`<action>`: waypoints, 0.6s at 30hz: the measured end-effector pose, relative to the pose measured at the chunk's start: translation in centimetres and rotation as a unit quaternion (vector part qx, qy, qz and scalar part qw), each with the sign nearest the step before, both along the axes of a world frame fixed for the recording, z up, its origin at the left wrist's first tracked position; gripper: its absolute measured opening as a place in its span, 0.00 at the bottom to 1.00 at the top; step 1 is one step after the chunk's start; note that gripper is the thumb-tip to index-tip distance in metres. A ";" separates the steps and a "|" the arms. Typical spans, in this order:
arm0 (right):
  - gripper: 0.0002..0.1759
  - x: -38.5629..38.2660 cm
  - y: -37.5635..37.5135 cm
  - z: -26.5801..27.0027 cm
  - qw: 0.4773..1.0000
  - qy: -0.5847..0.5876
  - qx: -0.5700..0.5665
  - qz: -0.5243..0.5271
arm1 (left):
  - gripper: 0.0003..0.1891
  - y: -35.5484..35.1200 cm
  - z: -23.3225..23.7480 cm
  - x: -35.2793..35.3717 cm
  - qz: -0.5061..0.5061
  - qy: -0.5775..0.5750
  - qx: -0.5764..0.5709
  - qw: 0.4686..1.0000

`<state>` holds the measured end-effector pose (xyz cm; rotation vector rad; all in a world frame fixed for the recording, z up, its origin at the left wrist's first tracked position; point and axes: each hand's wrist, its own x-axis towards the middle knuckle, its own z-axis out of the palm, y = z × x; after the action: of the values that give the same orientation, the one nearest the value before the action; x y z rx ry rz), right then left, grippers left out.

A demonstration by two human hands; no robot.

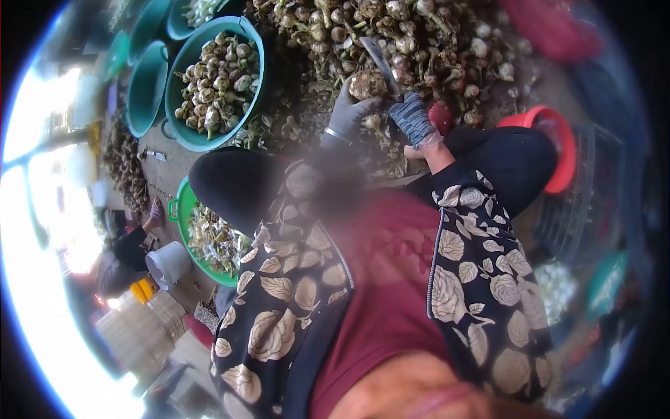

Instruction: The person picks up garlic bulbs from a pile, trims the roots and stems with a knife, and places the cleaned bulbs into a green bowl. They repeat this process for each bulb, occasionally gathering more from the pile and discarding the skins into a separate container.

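Note:
In a pale grey glove, my left hand (347, 114) is closed around a dirty, brownish garlic bulb (368, 84) in front of my lap. My right hand (412, 120), in a grey striped knit glove with clear plastic at the wrist, grips a knife (380, 61). Its metal blade points up and away, right beside the bulb's right side; the handle is hidden in the fist. Just beyond both hands lies a big heap of garlic bulbs (328, 31) with stems and roots on.
A teal basin (259, 78) of garlic bulbs stands to the left, with another teal basin (144, 98) behind it. A green basin (183, 209) of peelings sits by my left knee. On the right are a red basin (569, 150) and a grey crate (593, 188). A white bucket (169, 264) stands lower left.

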<state>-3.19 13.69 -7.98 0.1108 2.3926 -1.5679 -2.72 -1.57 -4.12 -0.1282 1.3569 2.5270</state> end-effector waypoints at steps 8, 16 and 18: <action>0.13 1.9 2.7 8.2 0.946 0.276 0.164 0.046 | 0.33 -0.5 3.6 3.0 -0.063 0.010 -0.066 0.996; 0.16 3.1 2.0 9.3 0.906 0.290 0.226 0.211 | 0.36 -1.0 3.3 4.4 -0.089 0.081 -0.145 0.982; 0.16 3.5 1.7 8.2 0.907 0.311 0.208 0.192 | 0.34 -1.0 3.1 4.6 -0.068 0.089 -0.188 0.976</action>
<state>0.27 15.41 0.21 -0.8481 2.9382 -0.9806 1.86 -2.60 -1.05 0.1187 1.8352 2.1887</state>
